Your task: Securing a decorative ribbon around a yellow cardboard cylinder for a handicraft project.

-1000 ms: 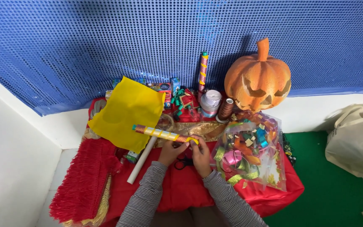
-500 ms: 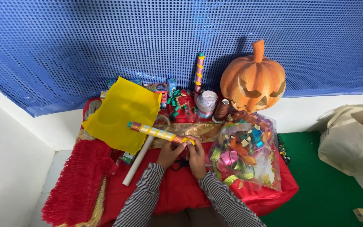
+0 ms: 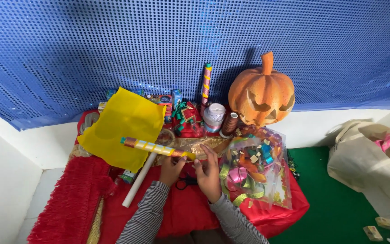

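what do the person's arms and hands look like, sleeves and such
Both arms wear long, close-fitting sleeves with fine grey and dark horizontal stripes, ending at the wrists. The left hand and right hand are bare: no gloves, and no rings or watch can be made out. No markings show on the sleeves beyond the stripes.

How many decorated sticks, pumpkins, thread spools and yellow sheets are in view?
Decorated sticks: 2, held one and upright one
Pumpkin: 1
Thread spools: 2, white and brown
Yellow sheet: 1
Total: 6
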